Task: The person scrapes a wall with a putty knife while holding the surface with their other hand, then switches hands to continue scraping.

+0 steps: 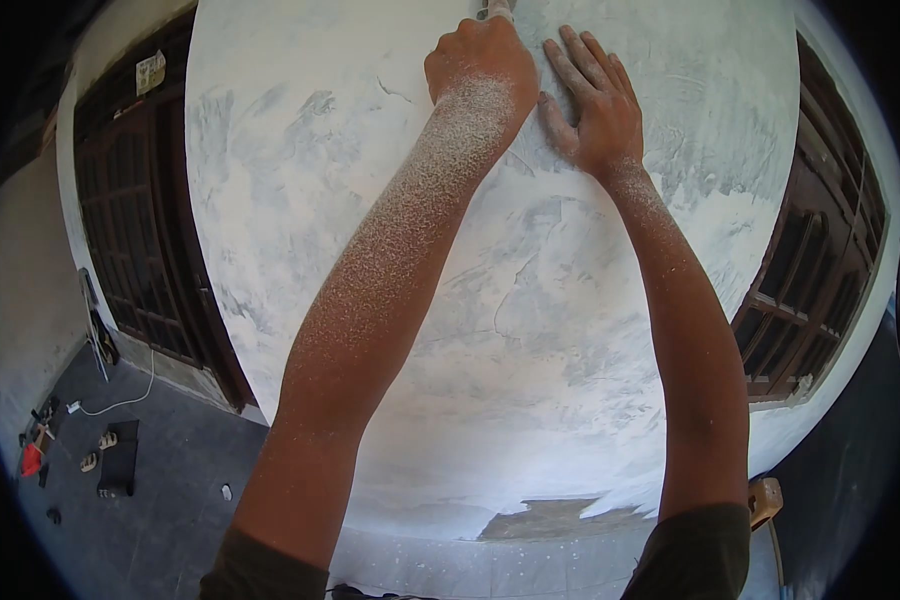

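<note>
My left hand (482,62) is closed in a fist around a dusty tool (498,9), held against the upper part of the wall. Most of that tool is hidden by the fist or cut off by the top edge, so its kind does not show. To its right, my right hand (602,112) lies flat on the wall with fingers spread and holds nothing. The wall (560,330) is patchy white and grey, with a few cracks and a bare grey strip low down. White dust covers both hands and much of my left forearm.
A dark wooden door (120,225) stands at the left, a brown-framed window (805,270) at the right. On the dark tiled floor (175,470) lie sandals (98,450), a black mat (119,458), a white cable (120,405) and a red item (32,459). A wooden piece (766,502) is at lower right.
</note>
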Available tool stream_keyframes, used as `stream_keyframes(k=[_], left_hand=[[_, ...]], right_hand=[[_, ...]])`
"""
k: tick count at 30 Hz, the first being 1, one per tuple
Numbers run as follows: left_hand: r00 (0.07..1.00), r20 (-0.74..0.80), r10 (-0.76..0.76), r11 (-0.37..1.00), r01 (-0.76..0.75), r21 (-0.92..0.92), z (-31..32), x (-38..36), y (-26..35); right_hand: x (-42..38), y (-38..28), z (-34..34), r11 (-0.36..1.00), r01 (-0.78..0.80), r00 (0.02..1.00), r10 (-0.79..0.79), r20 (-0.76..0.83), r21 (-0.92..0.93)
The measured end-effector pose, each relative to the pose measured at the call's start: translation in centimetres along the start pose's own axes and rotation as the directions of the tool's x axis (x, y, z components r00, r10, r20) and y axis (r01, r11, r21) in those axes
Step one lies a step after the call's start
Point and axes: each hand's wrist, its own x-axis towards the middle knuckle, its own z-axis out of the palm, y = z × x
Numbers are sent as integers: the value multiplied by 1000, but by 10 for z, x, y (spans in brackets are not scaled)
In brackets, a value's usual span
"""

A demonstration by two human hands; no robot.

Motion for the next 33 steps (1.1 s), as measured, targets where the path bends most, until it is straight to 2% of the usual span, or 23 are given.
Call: stream_keyframes(k=[1,3,5,10,12,14,16,18,19,21,25,27,33], left_hand=[[999,35,11,1000,-12,23,-2,1,0],[999,7,35,998,-35,-46,3,-23,-9],[987,160,-27,998,35,-52,3,-55,-19],[987,163,7,996,8,-94,12,-56,-29],[997,-31,67,992,-70,-106,14,-33,-23],[996,-39,75,991,-79,-113,9,-29,-21],[995,-46,86,989,-91,-114,7,-35,-21],[990,135,47,996,-35,-88,9,-65,-28],[990,137,46,995,-34,-89,7,-79,-32],[964,266,15,997,4,-71,5,-96,-40],[997,73,37,995,-31,-90,13,-68,-36],[997,61,38,997,-34,-65,11,-61,-34],[976,215,-25,998,36,-49,10,-94,-40]], right_hand=[[-2,-2,1,1000,0,1000,0,-14,0],[-2,-6,-1,1000,-12,1000,11,-22,-11],[-4,-14,-4,999,-51,999,51,-9,1],[-7,-20,0,996,-89,996,89,-6,-27],[-9,-23,2,995,-92,996,92,-5,-30],[-12,-29,3,982,-168,986,169,-6,-87],[-15,-33,3,982,-177,984,177,-1,-67],[-20,-35,3,981,-190,982,190,7,-40],[-20,-35,4,981,-183,983,183,5,-59],[-20,-35,3,982,-170,985,171,-2,-81],[-21,-34,3,984,-171,985,171,10,-59],[-19,-34,2,985,-166,986,167,6,-53],[-20,-34,1,984,-174,985,174,0,-35]])
